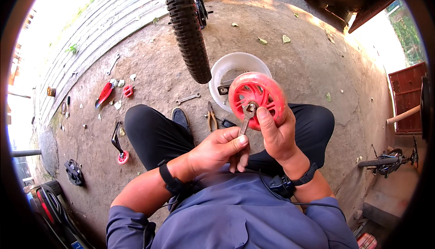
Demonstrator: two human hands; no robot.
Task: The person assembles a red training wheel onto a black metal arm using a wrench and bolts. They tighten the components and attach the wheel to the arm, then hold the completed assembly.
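My right hand [279,135] grips a red spoked wheel [272,88] by its near right side, the thumb pressed beside the hub. In my left hand [222,148] a metal wrench [245,123] is pinched between thumb and fingers. The wrench's head sits over the nut at the wheel's centre. Both hands are above my lap, between my bent knees. Just beyond the wheel stands a white plastic tub [220,70] with metal parts in it, partly hidden by the wheel. Pliers [211,116] with yellowish handles lie on the ground near my shoe.
A knobby bicycle tyre [183,27] hangs in from the top. On the ground at left lie wrenches [188,98], a red pedal [128,91], a red-and-blue piece [104,95] and a black bracket with a small pink wheel [123,157]. A bicycle part [389,162] is at far right.
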